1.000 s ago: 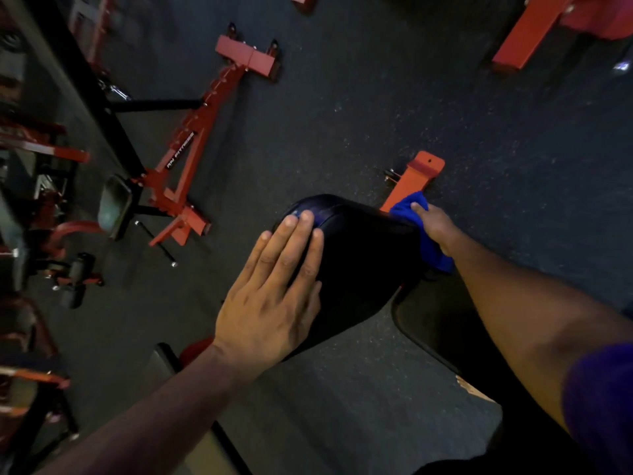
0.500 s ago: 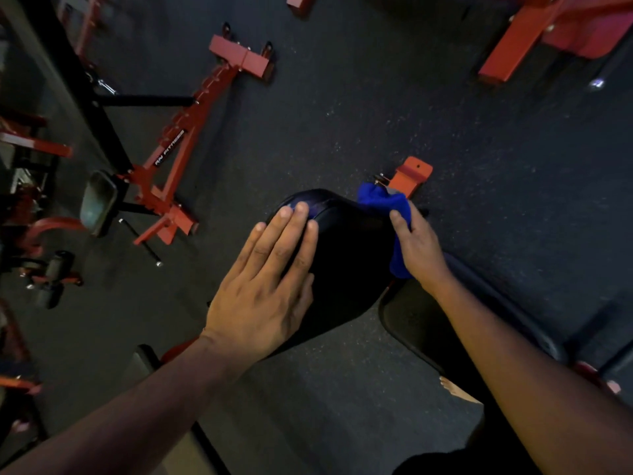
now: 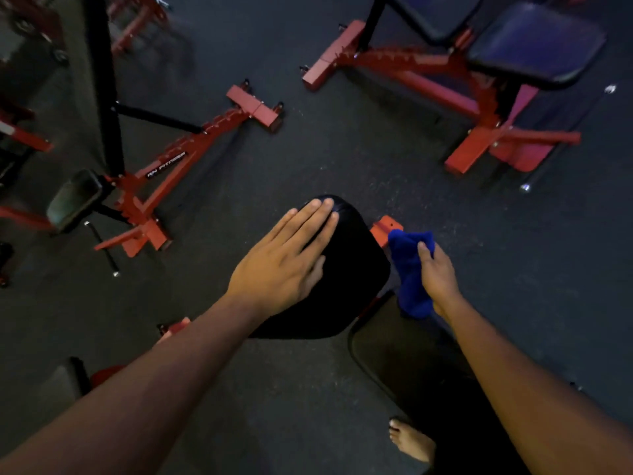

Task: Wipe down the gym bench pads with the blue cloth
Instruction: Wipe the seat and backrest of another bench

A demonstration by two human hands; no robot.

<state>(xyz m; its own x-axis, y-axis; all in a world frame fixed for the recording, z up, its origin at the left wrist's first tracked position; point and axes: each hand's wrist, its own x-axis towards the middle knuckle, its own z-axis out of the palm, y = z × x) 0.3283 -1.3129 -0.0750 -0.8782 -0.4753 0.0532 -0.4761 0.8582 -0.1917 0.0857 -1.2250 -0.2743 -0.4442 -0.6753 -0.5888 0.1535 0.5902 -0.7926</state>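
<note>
The bench pad (image 3: 346,269) is covered in smooth black vinyl-like upholstery with a faint sheen near its far rounded edge, and the seat pad (image 3: 394,351) below it looks like the same dark material but duller. The blue cloth (image 3: 409,269) is a soft, fuzzy, matt fabric, bunched into folds. The floor (image 3: 342,159) is dark, matt, speckled rubber with a grainy texture, while the bench frames (image 3: 428,84) are red-painted metal with a satin finish, and the far bench's pad (image 3: 534,42) shows glossy highlights.
</note>
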